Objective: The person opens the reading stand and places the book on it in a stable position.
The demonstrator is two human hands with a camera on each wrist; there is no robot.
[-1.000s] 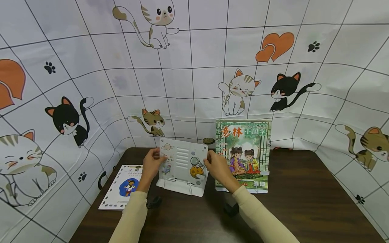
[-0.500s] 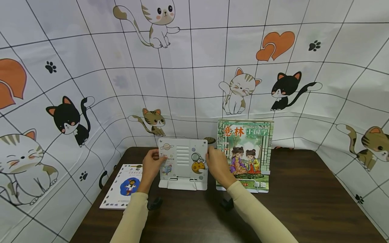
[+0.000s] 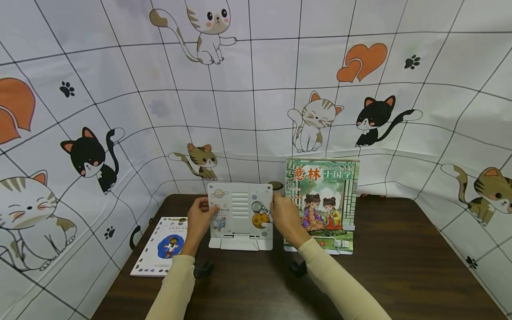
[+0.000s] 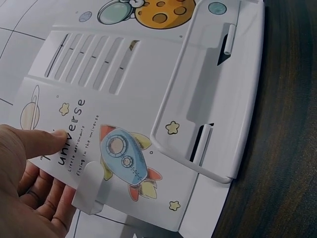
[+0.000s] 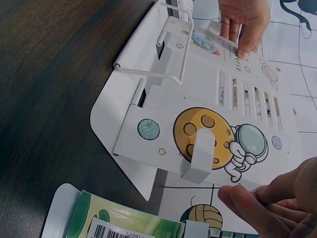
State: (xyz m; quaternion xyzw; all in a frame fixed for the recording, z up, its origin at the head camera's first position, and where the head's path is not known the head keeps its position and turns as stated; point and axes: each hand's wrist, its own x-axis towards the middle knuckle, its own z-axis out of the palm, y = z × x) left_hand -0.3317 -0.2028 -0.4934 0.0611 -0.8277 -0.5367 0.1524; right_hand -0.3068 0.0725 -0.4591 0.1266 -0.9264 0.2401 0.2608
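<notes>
A white book stand [image 3: 241, 226] printed with planets, an astronaut and a rocket stands upright on the dark table. My left hand [image 3: 200, 221] grips its left edge, the thumb lying on the front beside the lettering and the fingers behind. On the opposite edge, my right hand [image 3: 287, 220] pinches the panel near its upper part, seen also in the right wrist view with fingertips [image 5: 233, 196] at the edge. A wire page holder [image 4: 190, 166] lies across the stand's lower ledge, and small white side clips [image 5: 202, 153] stick out. No book is on this stand.
Close to the right, a green illustrated magazine [image 3: 326, 204] stands on another white stand. A white booklet [image 3: 154, 262] with a blue picture lies flat at the left, partly behind my left forearm. A cat-printed curtain [image 3: 256, 111] hangs behind the table [image 3: 392, 266].
The book stand has turned from a slant to face straight forward, its right lower corner swinging back. My right hand moved slightly right with it; the left stays at its edge.
</notes>
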